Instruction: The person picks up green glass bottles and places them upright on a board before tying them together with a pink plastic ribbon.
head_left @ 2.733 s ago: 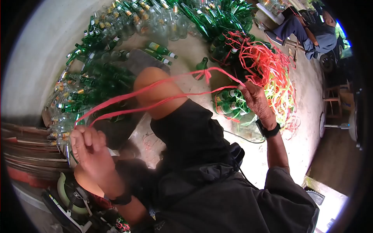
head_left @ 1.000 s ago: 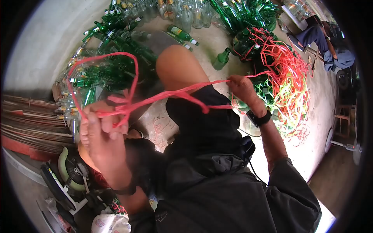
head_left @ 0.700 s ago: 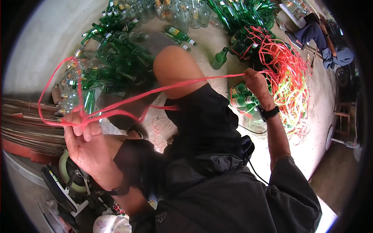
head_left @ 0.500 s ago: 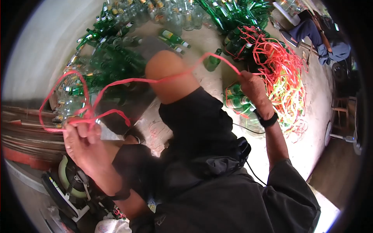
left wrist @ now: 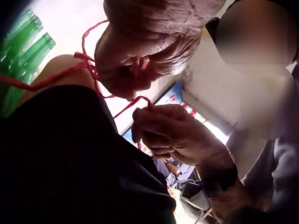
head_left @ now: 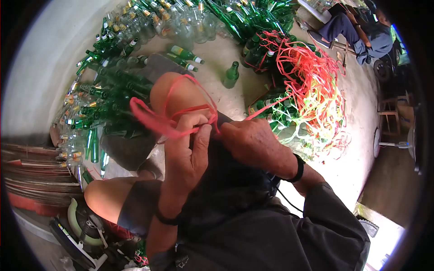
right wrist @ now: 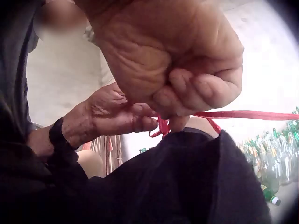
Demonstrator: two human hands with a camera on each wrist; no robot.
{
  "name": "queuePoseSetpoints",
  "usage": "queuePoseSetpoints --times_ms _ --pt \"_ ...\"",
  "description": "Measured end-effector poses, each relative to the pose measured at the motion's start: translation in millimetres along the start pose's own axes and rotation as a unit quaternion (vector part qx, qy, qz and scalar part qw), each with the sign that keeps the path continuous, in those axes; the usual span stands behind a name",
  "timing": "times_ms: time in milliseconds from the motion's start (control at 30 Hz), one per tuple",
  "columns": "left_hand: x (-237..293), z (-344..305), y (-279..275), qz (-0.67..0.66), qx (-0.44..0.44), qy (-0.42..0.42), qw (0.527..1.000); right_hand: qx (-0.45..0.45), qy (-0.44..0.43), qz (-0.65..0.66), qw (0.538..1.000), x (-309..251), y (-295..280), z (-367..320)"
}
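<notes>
A red plastic strip [head_left: 156, 123] runs between both hands, with loops standing out over the bent knee [head_left: 165, 92]. My left hand [head_left: 187, 149] pinches it between thumb and fingers, in front of the dark shorts. Close beside it, my right hand [head_left: 257, 142] has its fingers curled round the strip. In the left wrist view, a short stretch of strip [left wrist: 133, 103] spans from the left hand [left wrist: 154, 42] to the right hand [left wrist: 177, 133]. From the right hand another length leads towards a large tangle of red and yellow-green strips [head_left: 312, 86].
Many green and clear bottles [head_left: 126, 83] stand and lie along the wall. One green bottle [head_left: 231, 76] stands alone on the floor. A stack of flat sheets [head_left: 38, 174] lies at left. Another person [head_left: 357, 34] sits at the upper right; a standing fan [head_left: 409, 145] is at right.
Both hands have come together from wide apart: the left moved right, the right moved left and down. The strip, earlier stretched across the lap, is now gathered between them.
</notes>
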State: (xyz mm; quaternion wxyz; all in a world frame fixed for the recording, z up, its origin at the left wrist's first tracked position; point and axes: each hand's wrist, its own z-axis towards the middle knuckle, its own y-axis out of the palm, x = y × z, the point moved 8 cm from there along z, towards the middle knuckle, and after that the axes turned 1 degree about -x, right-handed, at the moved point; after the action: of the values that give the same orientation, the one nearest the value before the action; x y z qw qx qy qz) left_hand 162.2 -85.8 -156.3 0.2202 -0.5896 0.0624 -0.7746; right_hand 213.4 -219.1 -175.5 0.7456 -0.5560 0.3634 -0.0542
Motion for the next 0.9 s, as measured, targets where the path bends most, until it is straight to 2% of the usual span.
queuePoseSetpoints --times_ms 67,133,200,367,433,467,533,667,733,767,800,867,900 --pt "-12 -1 4 0.002 -0.016 -0.058 0.998 0.003 -0.003 -0.005 1.0 -1 1 3" --pt "-12 0 6 -0.036 -0.012 -0.024 0.999 0.005 -0.006 -0.009 1.0 -2 2 5" --pt "-11 0 7 -0.071 -0.01 -0.033 0.997 0.03 -0.022 0.016 0.999 -4 0 6" --pt "-12 -3 3 -0.136 0.015 -0.054 0.989 0.025 -0.037 0.044 0.998 -13 11 9" --pt "-18 -6 0 -0.169 0.009 -0.125 0.978 0.029 -0.036 0.061 0.997 -12 13 8" --pt "-16 -6 -3 -0.169 0.009 -0.125 0.978 0.044 -0.022 0.088 0.995 -7 12 8" --pt "-20 -11 -11 -0.258 0.043 -0.164 0.951 0.058 -0.007 0.114 0.992 4 14 5" --pt "-13 -14 -43 -0.247 0.093 -0.124 0.956 0.063 0.082 -0.01 0.995 65 16 -5" --pt "-4 -19 -72 -0.258 0.18 -0.114 0.942 0.082 0.109 -0.029 0.99 105 15 -13" --pt "-4 -22 -82 -0.258 0.181 -0.114 0.942 0.095 0.119 -0.058 0.987 124 15 -18" --pt "-10 -31 -104 -0.274 0.249 -0.126 0.92 0.107 0.134 -0.072 0.983 143 16 -23" --pt "-21 -51 -143 -0.289 0.315 -0.138 0.894 0.119 0.149 -0.087 0.978 174 17 -33" --pt "-22 -60 -164 -0.305 0.321 -0.102 0.891 0.131 0.163 -0.088 0.974 187 15 -39"
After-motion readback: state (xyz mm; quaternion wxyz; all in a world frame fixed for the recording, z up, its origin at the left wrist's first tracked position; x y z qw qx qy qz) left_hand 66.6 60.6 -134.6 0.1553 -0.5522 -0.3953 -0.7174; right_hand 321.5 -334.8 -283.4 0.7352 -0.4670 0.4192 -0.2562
